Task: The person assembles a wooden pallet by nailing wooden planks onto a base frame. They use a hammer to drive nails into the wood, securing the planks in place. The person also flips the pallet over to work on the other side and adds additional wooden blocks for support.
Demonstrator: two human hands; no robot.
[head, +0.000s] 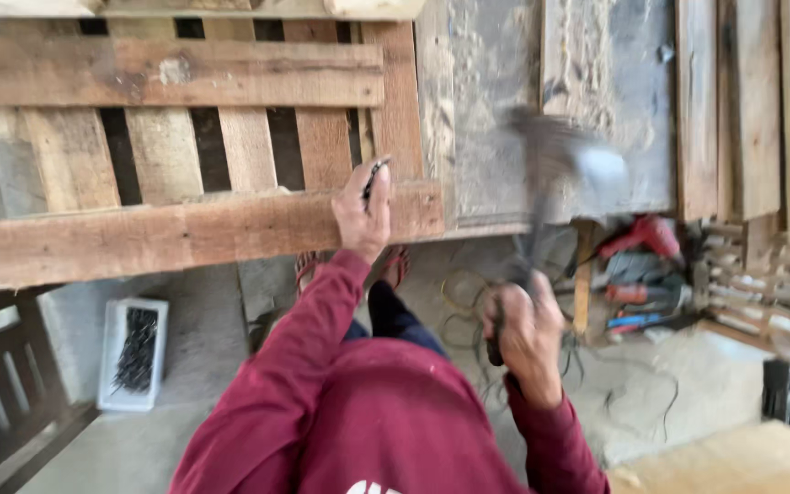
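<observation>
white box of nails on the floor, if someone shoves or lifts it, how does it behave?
The white box probably feels heavy for its size: dark nails fill much of it. Low and flat on the concrete floor, it would likely slide, not tip. Being open-topped, tilting it could spill nails.

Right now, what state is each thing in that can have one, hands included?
Left hand: pinching nails, resting on the plank.
Right hand: closed around the hammer handle.
Hammer: raised, blurred by motion.
Plank: lying across the pallet slats.
Nail box: open, on the floor, nails inside.
Red drill: lying among tools, untouched.
</observation>
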